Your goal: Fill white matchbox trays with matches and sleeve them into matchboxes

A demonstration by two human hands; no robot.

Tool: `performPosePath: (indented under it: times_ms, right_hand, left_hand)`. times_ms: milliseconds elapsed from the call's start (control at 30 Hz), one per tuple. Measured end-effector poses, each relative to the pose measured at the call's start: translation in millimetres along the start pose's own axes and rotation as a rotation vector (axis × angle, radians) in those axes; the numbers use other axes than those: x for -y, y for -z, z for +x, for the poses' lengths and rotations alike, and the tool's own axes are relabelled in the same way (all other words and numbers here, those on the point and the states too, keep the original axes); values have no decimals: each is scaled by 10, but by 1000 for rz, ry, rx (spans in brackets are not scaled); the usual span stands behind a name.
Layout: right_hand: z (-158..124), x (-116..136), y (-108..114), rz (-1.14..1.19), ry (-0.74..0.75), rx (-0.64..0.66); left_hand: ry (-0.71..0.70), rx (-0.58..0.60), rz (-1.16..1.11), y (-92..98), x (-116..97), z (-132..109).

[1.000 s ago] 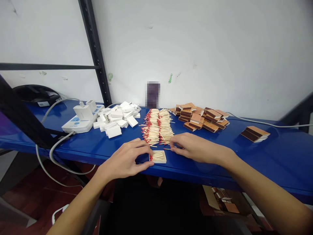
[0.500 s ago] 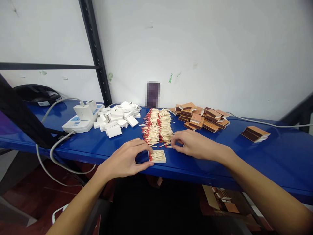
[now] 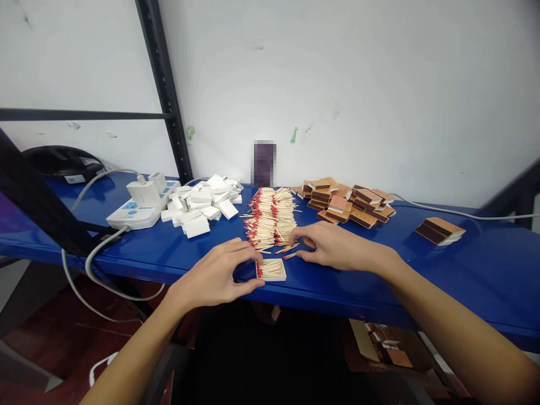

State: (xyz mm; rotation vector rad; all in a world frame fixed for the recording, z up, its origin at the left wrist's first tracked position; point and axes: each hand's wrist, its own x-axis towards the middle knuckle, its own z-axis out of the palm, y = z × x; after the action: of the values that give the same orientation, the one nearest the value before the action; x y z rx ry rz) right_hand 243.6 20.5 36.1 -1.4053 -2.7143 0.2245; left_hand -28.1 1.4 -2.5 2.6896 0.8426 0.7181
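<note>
A small white matchbox tray (image 3: pixel 272 270) filled with red-tipped matches lies near the front edge of the blue table (image 3: pixel 379 264). My left hand (image 3: pixel 217 275) curls round the tray's left end, thumb and fingers touching it. My right hand (image 3: pixel 331 244) rests at the near right corner of the big pile of loose matches (image 3: pixel 272 219), fingers bent and pinching at a few loose matches (image 3: pixel 290 251) lying on the table. What the fingertips hold is hidden.
A heap of white inner trays (image 3: pixel 202 205) sits left of the matches, beside a white power strip (image 3: pixel 137 208) with grey cables. Brown matchbox sleeves (image 3: pixel 346 202) are piled behind my right hand. A separate brown stack (image 3: pixel 440 230) lies far right.
My right hand has slid a little away from me and up to the match pile's corner, and a few loose matches now lie spread in front of it. The left hand and tray stayed put.
</note>
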Motion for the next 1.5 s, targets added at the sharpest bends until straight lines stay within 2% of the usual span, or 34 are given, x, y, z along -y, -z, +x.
performPosePath:
  times_ms: [200,867,1100,1300,1500]
  right_hand:
    - [5,-19,10,-12,-10,13]
    - [10,27,-31,45,90,-39]
    - [-23,15,-20,32,13,-28]
    - [-6,133,-31,-21,47,-27]
    - [77,210,-31,-34,19,-36]
  left_hand:
    - [5,-3,5,-4,0,-5]
    - [-6,-5,-9,-4,0,4]
    - [2,11,2,-1,3,3]
    - [-3,4,-9,0,-4,4]
    - [3,-3,-23,25,2,-6]
